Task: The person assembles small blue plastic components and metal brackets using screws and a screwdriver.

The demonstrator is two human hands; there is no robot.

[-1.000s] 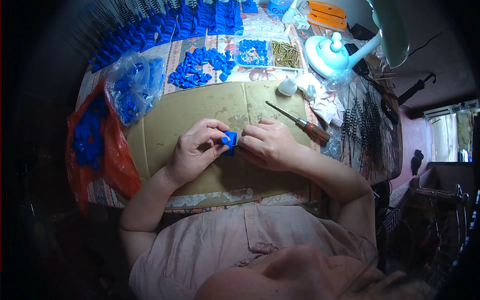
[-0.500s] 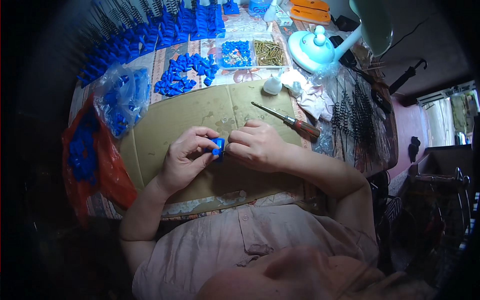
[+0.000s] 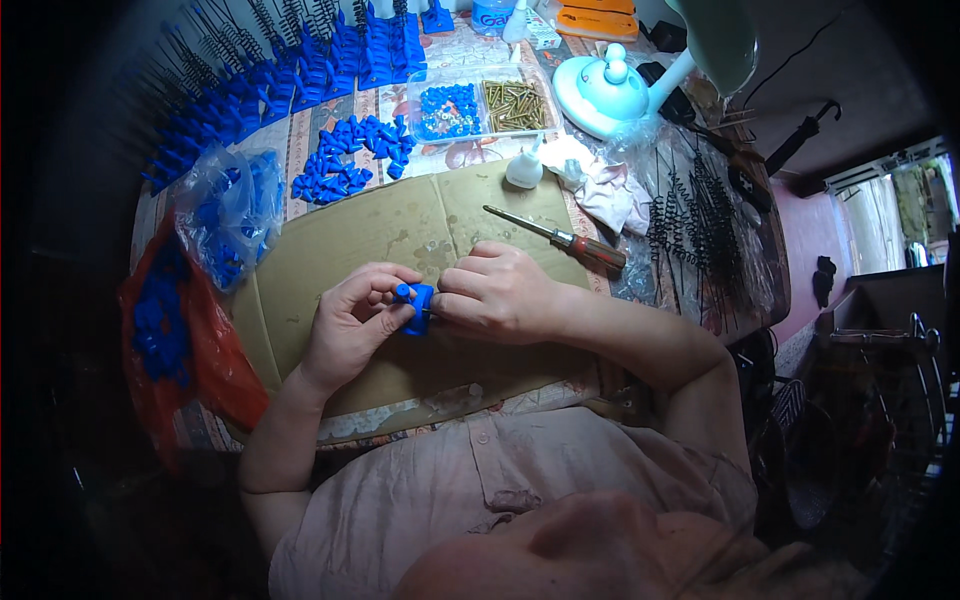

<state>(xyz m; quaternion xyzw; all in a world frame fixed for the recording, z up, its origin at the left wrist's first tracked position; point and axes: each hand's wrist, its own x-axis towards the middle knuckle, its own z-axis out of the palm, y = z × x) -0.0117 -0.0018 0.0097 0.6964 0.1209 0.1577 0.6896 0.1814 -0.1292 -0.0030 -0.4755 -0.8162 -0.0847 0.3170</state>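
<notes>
A small blue plastic piece is pinched between both my hands above a sheet of brown cardboard. My left hand grips it from the left with thumb and fingers. From the right, my right hand presses against the piece with its fingertips closed; what those fingertips hold is hidden. A screwdriver with a reddish handle lies on the cardboard just beyond my right hand.
A pile of loose blue pieces lies past the cardboard, beside a clear box of blue parts and brass screws. Bags of blue parts sit at left. Black wire springs, a white bottle and a lamp base stand right.
Both hands stay joined on the blue piece. The view has shifted a little, so the hands and piece sit slightly lower and left on the cardboard.
</notes>
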